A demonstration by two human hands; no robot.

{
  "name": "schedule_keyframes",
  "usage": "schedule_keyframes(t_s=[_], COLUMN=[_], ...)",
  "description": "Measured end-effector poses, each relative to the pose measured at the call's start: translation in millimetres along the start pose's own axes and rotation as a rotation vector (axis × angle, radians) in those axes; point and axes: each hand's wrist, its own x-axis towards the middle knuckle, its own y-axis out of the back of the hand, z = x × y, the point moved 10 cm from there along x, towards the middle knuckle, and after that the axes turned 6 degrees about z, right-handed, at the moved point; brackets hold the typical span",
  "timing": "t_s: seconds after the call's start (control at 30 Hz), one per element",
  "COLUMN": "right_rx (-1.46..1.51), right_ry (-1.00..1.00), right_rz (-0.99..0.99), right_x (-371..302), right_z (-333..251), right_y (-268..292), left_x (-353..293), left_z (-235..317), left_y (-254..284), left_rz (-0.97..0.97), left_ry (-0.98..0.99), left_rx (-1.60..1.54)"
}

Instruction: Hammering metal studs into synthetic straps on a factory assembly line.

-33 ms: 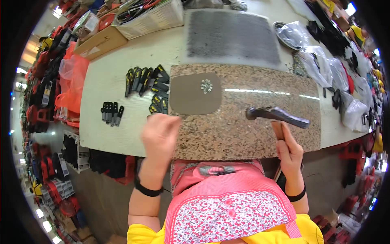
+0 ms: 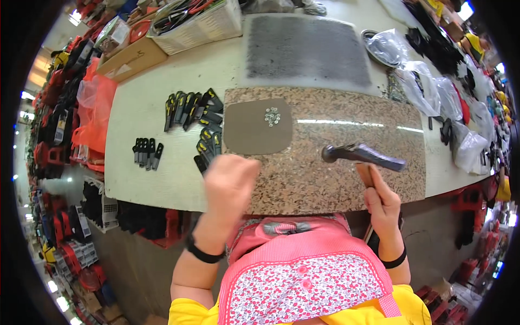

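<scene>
My right hand (image 2: 382, 201) is closed round the brown handle of a hammer (image 2: 370, 156). The hammer's dark head shows above the granite slab (image 2: 303, 189), its round face toward the left and its long end toward the right. My left hand (image 2: 229, 181), blurred by motion, is closed over the slab's near left corner; whatever its fingers hold is hidden. Just beyond it lies a brown rounded mat (image 2: 249, 130) bearing several small metal rings (image 2: 272, 117). Left of the mat are several black and yellow handle-like pieces (image 2: 187, 108).
Several smaller dark pieces (image 2: 147, 153) lie farther left on the pale table (image 2: 141, 184). A dark grey mat (image 2: 306, 46) is at the back. A crate of tools (image 2: 203, 32) and a cardboard box (image 2: 135, 58) stand back left; plastic bags (image 2: 425, 86) lie at right.
My left hand has moved right across the slab's near left corner. My right hand and the hammer have shifted slightly left in the picture, as has the whole table view.
</scene>
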Motion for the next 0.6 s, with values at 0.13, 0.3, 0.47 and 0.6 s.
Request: schedule_keyframes(t_s=[0.13,0.3,0.47,0.6], right_rx=[-0.113,-0.397,-0.489,-0.505], right_ry=[0.031,0.213,0.215,0.23], right_rz=[-0.028,-0.163,-0.193,-0.192], right_x=[-4.9,-4.9,-0.7,-2.2], right_z=[-4.3,-26.0,-26.5,-24.4], right_y=[-4.0,-26.9,-37.7,-39.1], left_x=[-33.1,-58.6,-20.7,33.8], left_z=[25.5,37.3,3.5,-40.1], left_y=[-84.4,-90.6,-80.6,-71.4], left_rz=[-0.243,-0.326,-0.396,-0.13], left_ry=[-0.1,-0.148,0.115,0.078], left_rx=[0.045,0.111,-0.179,0.122])
